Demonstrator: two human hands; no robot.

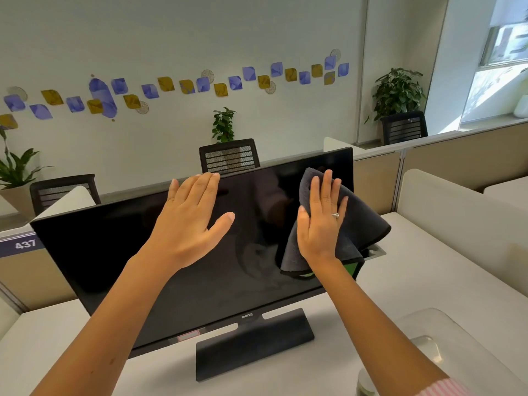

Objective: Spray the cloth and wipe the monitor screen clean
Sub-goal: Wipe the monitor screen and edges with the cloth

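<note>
1. Against the upper right of the monitor screen point(183, 261), the right hand point(321, 221) presses a dark, soft cloth point(363, 224) with flat, straight fingers.
2. Unwiped glossy glass stretches leftward along the screen's long axis.
3. Left hand point(191, 221), fingers straight and holding nothing, steadies the top edge above the tabletop point(400, 287).

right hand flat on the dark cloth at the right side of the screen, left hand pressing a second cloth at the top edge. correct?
Not quite. The head view shows the left hand bare, fingers straight, resting at the monitor's top edge with no cloth under it. The right hand does press the one dark cloth flat on the right side of the screen.
</note>
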